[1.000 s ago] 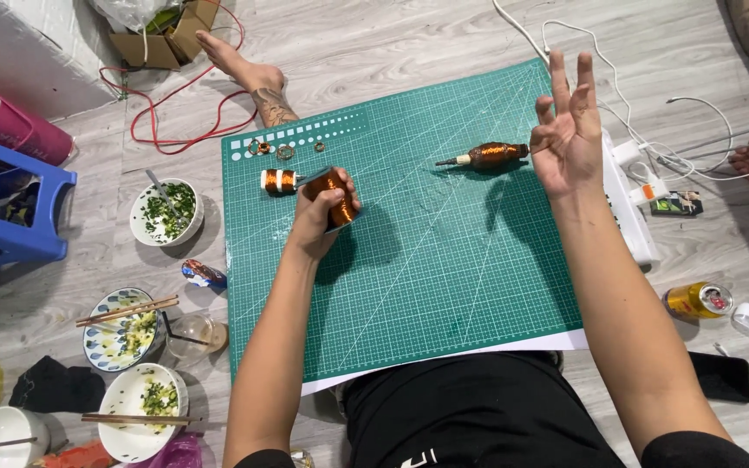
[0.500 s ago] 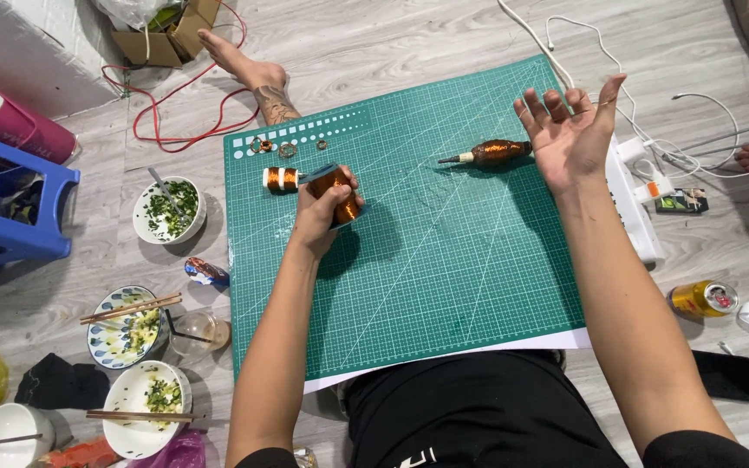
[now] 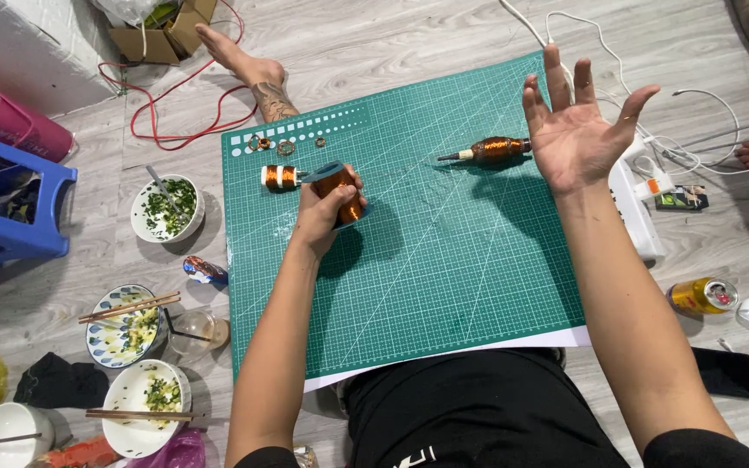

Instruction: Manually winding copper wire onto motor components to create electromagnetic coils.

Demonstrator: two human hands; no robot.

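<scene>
- Far left there's a pink bottle [image 3: 6, 117] lying on the wooden floor and a blue plastic stool [image 3: 10, 204] just below it.
- Next over, a bunch of leftover meal stuff: a white bowl [image 3: 166, 208] with chopped greens near the mat's left edge, a patterned plate [image 3: 123, 325] with chopsticks across it, and another white bowl [image 3: 147, 407] with chopsticks lower down.
- The green cutting mat [image 3: 444, 286] takes up the middle of the floor, right in front of the person.
- Small copper coil [image 3: 279, 177] lies on the mat near its upper left, just beside the left hand, with a few tiny rings above it.
- Left hand [image 3: 322, 212] is clenched around a copper wire spool [image 3: 340, 189], holding it on the mat's upper left part. The spool's blue rim pokes out past the fingers.
- A winding tool wrapped in copper wire [image 3: 491, 151] lies on the mat toward the top, just left of the right hand and not touching it.
- Right hand [image 3: 578, 134] is up in the air over the mat's right edge, palm showing, fingers spread wide, holding nothing.
- Right of the mat: a white power strip [image 3: 635, 208] with cables, then a yellow can [image 3: 702, 296] on its side and a black phone [image 3: 723, 371] lower down.
</scene>
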